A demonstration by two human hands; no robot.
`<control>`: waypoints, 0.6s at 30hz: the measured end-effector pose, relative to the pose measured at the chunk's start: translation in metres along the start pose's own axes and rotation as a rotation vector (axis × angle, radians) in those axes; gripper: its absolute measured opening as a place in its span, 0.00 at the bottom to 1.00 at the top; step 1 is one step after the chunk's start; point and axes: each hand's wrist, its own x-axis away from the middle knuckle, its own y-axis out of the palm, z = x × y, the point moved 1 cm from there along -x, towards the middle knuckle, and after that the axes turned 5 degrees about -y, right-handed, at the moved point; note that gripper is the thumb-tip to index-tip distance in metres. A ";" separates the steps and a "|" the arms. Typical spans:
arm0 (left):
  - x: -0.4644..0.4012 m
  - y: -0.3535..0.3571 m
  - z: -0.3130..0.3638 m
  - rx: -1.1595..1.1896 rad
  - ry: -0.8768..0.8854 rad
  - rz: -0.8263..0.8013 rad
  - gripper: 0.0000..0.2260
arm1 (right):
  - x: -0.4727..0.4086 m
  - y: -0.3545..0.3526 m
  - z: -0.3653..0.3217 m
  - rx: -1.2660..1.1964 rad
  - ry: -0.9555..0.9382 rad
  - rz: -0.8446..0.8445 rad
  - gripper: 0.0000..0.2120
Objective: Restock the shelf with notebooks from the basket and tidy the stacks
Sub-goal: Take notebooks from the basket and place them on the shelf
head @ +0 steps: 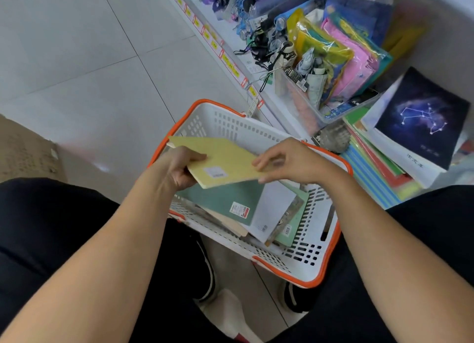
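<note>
Floor-level shelf [272,104], R of view: holds umbrellas [259,22] at far end, clear bin [302,104] w/ plastic folders [341,58] in middle, notebook stacks [384,168] at near end. Stacks fanned, edges not squared; constellation-cover book [420,117] on top. Tidying judged not done.

White basket w/ orange rim [218,122] on floor just beside shelf, between knees. Still loaded, so restock judged partway at most, prob. early-mid. Left to do: move remaining notebooks across, then square stacks.

Yellow notebook [225,160] held flat above basket, not yet at shelf. Left hand [179,171] gripping its near-left corner, thumb on top, fingers under. Right hand [289,163] closed on its right edge, fingertips on cover, thumb below. Barcode sticker on cover, faces up.

Counts:
- hands: 2, both on same notebook
- basket: 1
- notebooks in hand: 1
- notebooks in basket: approx. 5 visible – green notebook [225,201] on top, white one [274,209], pale-green one at R wall, patterned one on edge, tan one underneath; overlap hides any more
- shelf stacks: 2 visible, per-stack count cannot tell
- bins: 1
- umbrellas: many, too blurred to count
</note>
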 end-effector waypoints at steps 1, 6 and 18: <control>0.003 0.000 0.001 -0.096 0.036 0.045 0.11 | 0.001 -0.004 0.011 -0.128 0.124 -0.045 0.17; 0.012 0.001 0.018 -0.464 0.354 0.352 0.06 | -0.006 0.051 0.096 -0.493 0.766 0.208 0.29; -0.008 -0.017 0.001 -0.310 0.303 0.290 0.15 | -0.033 0.116 0.128 -0.849 0.909 0.295 0.13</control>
